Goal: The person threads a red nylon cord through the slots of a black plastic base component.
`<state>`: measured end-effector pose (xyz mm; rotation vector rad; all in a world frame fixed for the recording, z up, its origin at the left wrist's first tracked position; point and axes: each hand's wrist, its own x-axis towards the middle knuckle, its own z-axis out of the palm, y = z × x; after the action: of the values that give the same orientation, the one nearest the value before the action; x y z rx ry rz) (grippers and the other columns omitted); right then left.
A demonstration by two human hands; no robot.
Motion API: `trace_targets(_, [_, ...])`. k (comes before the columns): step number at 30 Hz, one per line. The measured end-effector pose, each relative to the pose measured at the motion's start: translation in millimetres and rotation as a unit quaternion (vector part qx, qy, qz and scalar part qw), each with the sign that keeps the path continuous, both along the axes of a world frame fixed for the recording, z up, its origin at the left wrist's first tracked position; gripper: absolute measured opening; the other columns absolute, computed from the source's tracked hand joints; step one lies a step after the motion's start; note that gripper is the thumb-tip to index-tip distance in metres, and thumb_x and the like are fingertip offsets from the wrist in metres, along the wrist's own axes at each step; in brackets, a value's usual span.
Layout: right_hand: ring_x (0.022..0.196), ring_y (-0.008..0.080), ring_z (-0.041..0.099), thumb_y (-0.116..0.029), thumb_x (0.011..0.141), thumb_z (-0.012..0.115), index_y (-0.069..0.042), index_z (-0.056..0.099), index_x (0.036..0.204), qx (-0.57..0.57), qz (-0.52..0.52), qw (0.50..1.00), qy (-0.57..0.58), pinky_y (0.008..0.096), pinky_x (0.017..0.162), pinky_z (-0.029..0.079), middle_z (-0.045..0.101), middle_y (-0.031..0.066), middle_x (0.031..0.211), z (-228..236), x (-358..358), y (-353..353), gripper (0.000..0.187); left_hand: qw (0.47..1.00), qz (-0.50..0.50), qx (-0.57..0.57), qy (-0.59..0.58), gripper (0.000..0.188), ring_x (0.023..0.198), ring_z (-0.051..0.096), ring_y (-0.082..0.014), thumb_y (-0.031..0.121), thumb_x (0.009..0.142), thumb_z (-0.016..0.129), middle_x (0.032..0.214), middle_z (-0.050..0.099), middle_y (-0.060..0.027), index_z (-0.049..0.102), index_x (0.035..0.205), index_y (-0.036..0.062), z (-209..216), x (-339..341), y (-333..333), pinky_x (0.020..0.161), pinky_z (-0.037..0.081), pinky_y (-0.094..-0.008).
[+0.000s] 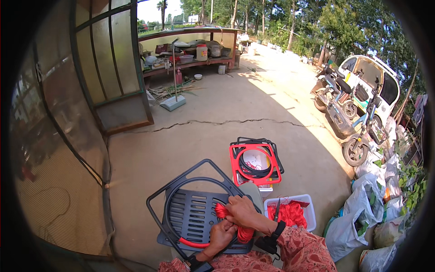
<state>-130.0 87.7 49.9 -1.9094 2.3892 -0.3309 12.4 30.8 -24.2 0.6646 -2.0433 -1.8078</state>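
My right hand is closed around a bundle of red cord, whose loops stick out on both sides of the grip. Against it, my left hand is closed with its fingertips pinched at the cord; the exact strand is hidden. Under both hands lies a black square frame with a round ring inside it. Red wrapping covers part of the ring near my left wrist. The frame rests on a dark slotted plastic seat.
Right of my hands, a white tub holds red cord and a dark pointed tool. Ahead stand stacked red and black frames. White sacks, scooters and a white vehicle line the right. A dustpan lies near shelves.
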Motion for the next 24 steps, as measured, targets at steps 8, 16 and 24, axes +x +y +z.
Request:
trace_targets(8, [0.089,0.0131,0.061,-0.024,0.095,0.054,-0.002,0.051,0.119,-0.157,-0.066,0.752,-0.637,0.028,0.08,0.049,0.061,0.0071,0.097,17.7,20.1,-16.7,0.034,0.996,0.027,0.081,0.024,0.019,0.057,0.054,-0.0084,0.014,0.077,0.075,0.063,0.062,-0.0065,0.066,0.085,-0.0008,-13.7,4.5,3.0,0.055,0.045,-0.0278])
trace_targets(16, [0.051,0.0114,0.044,-0.035,0.097,0.05,-0.009,0.052,0.09,-0.311,-0.209,0.384,-0.844,0.027,0.057,0.043,0.043,-0.0022,0.06,10.6,-23.8,18.4,0.027,0.996,0.024,0.081,-0.002,0.017,0.06,0.055,-0.0053,0.009,0.079,0.075,0.068,0.065,-0.0029,0.065,0.085,-0.0025,-15.5,-0.1,4.5,0.054,0.044,-0.0226])
trace_targets(24, [0.041,0.0078,0.039,-0.028,0.09,0.061,-0.006,0.058,0.093,-0.358,-0.131,0.432,-0.817,0.027,0.042,0.035,0.037,-0.0051,0.054,18.9,-48.9,216.4,0.023,0.984,0.043,0.174,-0.01,0.015,0.06,0.054,-0.0034,0.008,0.08,0.074,0.068,0.066,-0.0021,0.065,0.087,-0.002,-1.4,-8.9,-5.2,0.053,0.043,-0.0206])
